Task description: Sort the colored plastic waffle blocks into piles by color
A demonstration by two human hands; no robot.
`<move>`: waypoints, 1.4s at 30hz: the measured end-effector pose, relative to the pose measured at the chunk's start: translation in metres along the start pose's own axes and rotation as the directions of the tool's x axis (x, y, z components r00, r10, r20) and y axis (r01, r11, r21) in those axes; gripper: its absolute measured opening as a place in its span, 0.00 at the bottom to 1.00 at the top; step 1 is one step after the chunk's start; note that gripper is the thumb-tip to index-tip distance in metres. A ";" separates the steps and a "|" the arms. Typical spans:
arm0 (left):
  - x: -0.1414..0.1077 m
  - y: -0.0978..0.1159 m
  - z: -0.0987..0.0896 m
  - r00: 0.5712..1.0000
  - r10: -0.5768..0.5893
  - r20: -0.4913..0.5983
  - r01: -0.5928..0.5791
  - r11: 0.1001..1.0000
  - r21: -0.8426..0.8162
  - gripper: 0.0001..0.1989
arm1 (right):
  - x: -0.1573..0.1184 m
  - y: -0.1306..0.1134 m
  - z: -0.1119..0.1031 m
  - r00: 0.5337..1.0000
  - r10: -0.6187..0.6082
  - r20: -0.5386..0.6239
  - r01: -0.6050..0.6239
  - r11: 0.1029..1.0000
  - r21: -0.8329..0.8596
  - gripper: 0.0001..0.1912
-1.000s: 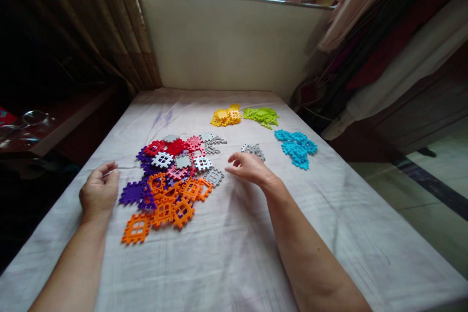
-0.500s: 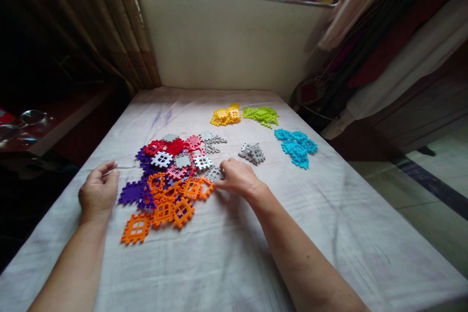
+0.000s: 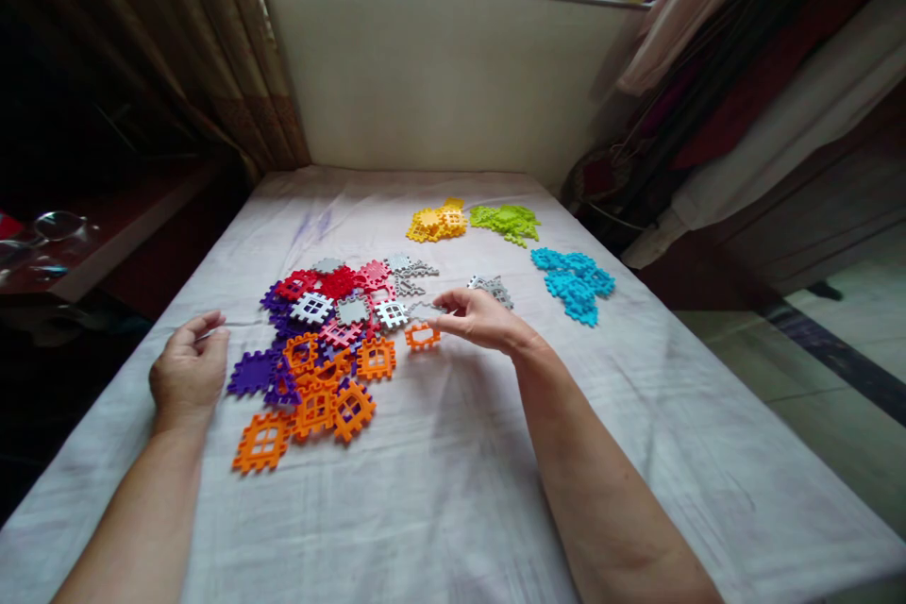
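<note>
My right hand (image 3: 476, 316) pinches a grey piece (image 3: 425, 309) by its right edge, just right of the mixed pile. An orange frame piece (image 3: 423, 336) is right below that grey piece, close to my fingertips; whether it hangs or lies on the cloth is unclear. My left hand (image 3: 188, 368) rests on the cloth left of the pile, fingers curled, and what it holds, if anything, is hidden. Between my hands lie purple (image 3: 253, 373), red (image 3: 336, 282), white (image 3: 311, 307) and orange pieces (image 3: 261, 443). A small grey pile (image 3: 498, 289) sits partly behind my right hand.
Yellow pieces (image 3: 437, 222) and lime green pieces (image 3: 506, 222) lie toward the far edge of the cloth-covered table (image 3: 453, 510). Blue pieces (image 3: 572, 283) are at the right. Glasses (image 3: 60, 226) stand on a shelf at the left; clothes hang at the right.
My right hand has moved right and slightly away with the grey piece. The orange frame piece has shifted right and away, off the pile's edge. My left hand has hardly moved.
</note>
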State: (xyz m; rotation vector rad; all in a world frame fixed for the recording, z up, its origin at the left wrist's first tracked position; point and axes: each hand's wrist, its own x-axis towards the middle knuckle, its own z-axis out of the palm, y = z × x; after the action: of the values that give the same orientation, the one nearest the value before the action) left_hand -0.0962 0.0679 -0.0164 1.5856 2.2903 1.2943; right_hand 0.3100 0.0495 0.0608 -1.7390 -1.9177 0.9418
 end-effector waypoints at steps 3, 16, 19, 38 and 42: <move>-0.002 0.008 -0.002 0.996 -0.089 0.001 0.089 0.994 -0.062 0.22 | 0.002 -0.003 0.009 1.000 -0.005 0.002 0.005 1.000 0.000 0.23; -0.006 0.024 -0.008 0.994 -0.104 0.011 0.105 0.993 -0.056 0.21 | 0.005 0.047 -0.022 0.817 0.213 -0.535 -0.408 0.870 -0.277 0.26; -0.006 0.024 -0.007 0.995 -0.103 0.013 0.103 0.993 -0.049 0.21 | 0.006 0.060 -0.024 0.797 0.261 -0.544 -0.455 0.853 -0.257 0.27; -0.006 0.019 -0.006 0.995 -0.095 0.003 0.095 0.994 -0.051 0.21 | 0.003 -0.017 0.035 0.993 0.042 -0.111 -0.084 0.905 -0.416 0.16; -0.006 0.018 -0.004 0.996 -0.094 0.009 0.095 0.994 -0.058 0.21 | -0.004 -0.031 0.040 0.997 0.073 0.031 -0.058 0.938 -0.342 0.15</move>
State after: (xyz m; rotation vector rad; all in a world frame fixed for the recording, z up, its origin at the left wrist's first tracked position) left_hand -0.0824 0.0627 -0.0040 1.4427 2.2720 1.3190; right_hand 0.2612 0.0363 0.0549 -1.9979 -2.1657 0.7033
